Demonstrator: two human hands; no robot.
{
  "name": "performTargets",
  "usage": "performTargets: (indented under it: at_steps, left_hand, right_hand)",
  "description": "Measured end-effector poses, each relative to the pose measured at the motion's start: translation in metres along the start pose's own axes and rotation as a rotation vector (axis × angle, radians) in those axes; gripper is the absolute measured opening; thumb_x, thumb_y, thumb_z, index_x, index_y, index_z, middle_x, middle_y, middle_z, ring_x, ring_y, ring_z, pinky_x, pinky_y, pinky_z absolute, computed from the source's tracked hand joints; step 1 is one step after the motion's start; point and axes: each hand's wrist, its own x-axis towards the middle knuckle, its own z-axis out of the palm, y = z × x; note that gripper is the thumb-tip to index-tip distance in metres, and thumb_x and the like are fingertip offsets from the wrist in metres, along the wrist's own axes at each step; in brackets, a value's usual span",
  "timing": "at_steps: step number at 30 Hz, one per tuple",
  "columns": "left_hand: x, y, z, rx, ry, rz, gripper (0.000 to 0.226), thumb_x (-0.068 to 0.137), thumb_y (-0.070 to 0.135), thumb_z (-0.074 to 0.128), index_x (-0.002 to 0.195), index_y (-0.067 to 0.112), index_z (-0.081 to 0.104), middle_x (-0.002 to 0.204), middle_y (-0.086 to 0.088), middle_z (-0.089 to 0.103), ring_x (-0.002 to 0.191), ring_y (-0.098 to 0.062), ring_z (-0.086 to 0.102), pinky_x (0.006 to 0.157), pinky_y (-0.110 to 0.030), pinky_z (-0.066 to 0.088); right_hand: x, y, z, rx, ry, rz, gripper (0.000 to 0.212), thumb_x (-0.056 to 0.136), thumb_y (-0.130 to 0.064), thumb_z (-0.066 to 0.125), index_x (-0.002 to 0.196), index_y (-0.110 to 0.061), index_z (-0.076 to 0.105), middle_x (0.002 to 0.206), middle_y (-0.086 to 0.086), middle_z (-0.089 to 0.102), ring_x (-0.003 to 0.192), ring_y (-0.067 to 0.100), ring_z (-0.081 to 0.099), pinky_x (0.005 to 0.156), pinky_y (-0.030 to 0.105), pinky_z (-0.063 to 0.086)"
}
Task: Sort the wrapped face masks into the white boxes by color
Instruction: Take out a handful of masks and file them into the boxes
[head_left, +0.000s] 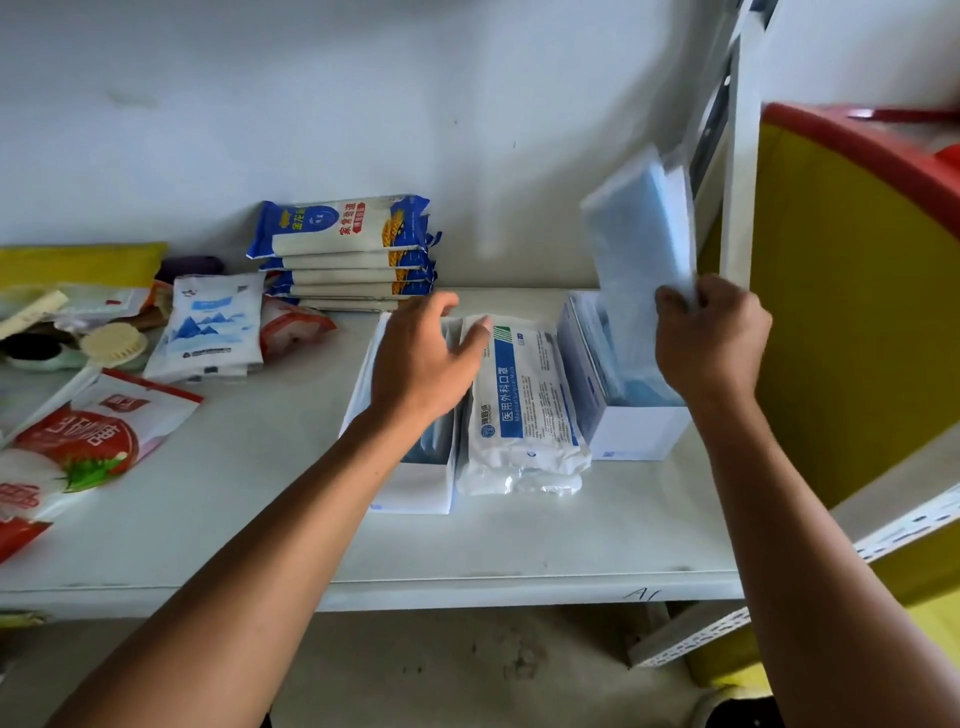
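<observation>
Two white boxes stand on a white shelf. The left box holds dark blue wrapped masks; my left hand hovers over it with fingers spread, holding nothing. The right box holds light blue wrapped masks. My right hand grips the lower end of a light blue wrapped mask, held upright above the right box and blurred. Between the boxes lies a white and blue bag of surgical masks.
The shelf carries a stack of blue-and-white noodle packs at the back, white pouches, red snack bags and a brush at left. A yellow and red board and shelf upright stand at right.
</observation>
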Motion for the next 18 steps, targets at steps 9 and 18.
performTargets:
  at_steps: [9, 18]
  left_hand:
    - [-0.013, 0.031, -0.001, -0.955, -0.542, -0.377, 0.057, 0.085, 0.051, 0.061, 0.122, 0.008, 0.065, 0.117, -0.021, 0.069, 0.117, -0.043, 0.060, 0.107, -0.058, 0.041]
    - [-0.036, 0.027, -0.005, -0.936, -0.217, -0.390, 0.026, 0.081, 0.023, 0.071, 0.102, 0.008, 0.072, 0.097, -0.011, 0.076, 0.097, -0.027, 0.072, 0.093, -0.046, 0.055]
  right_hand:
    - [-0.062, -0.023, 0.022, 1.212, -0.609, 0.540, 0.020, 0.100, -0.011, 0.053, 0.104, 0.003, 0.067, 0.103, 0.021, 0.073, 0.094, 0.035, 0.071, 0.087, 0.049, 0.059]
    - [-0.082, -0.020, 0.036, 0.987, -0.613, 0.214, 0.038, 0.076, -0.015, 0.081, 0.111, -0.003, 0.071, 0.100, 0.014, 0.077, 0.090, 0.032, 0.075, 0.078, 0.042, 0.059]
